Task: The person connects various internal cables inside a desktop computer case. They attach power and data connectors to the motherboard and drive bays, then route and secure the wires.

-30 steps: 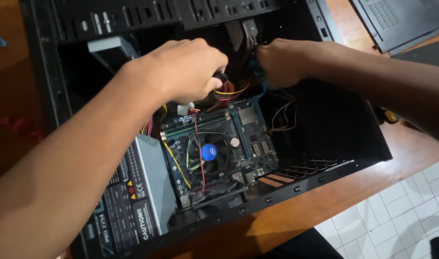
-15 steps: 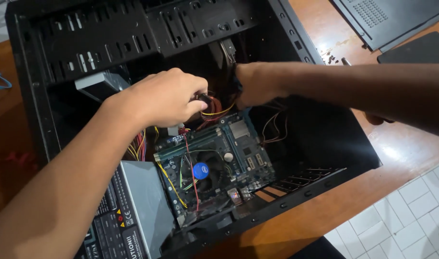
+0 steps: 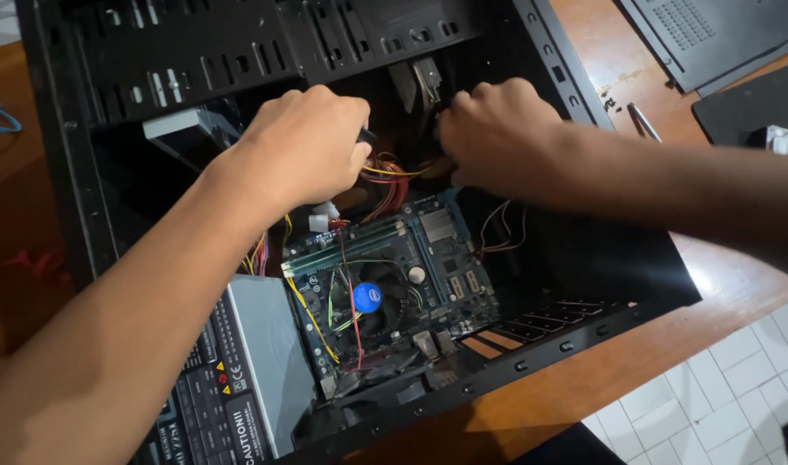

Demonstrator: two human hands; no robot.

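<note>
Red, yellow and black bundled power wires (image 3: 392,176) pinched between both hands deep inside open black metal computer case (image 3: 84,129): left hand (image 3: 303,146) curled on a dark plug, right hand (image 3: 497,133) closed just beside it. Soft, light, springy stuff; probably best held by the stiff plug, not the strands. Below, green motherboard (image 3: 394,275), blue-capped fan (image 3: 368,297), grey power supply box (image 3: 256,362), wooden tabletop (image 3: 729,293).

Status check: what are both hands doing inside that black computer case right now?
Left hand and right hand both closed on red and yellow cable bundle. Bundle above green motherboard. Grip hidden.
</note>
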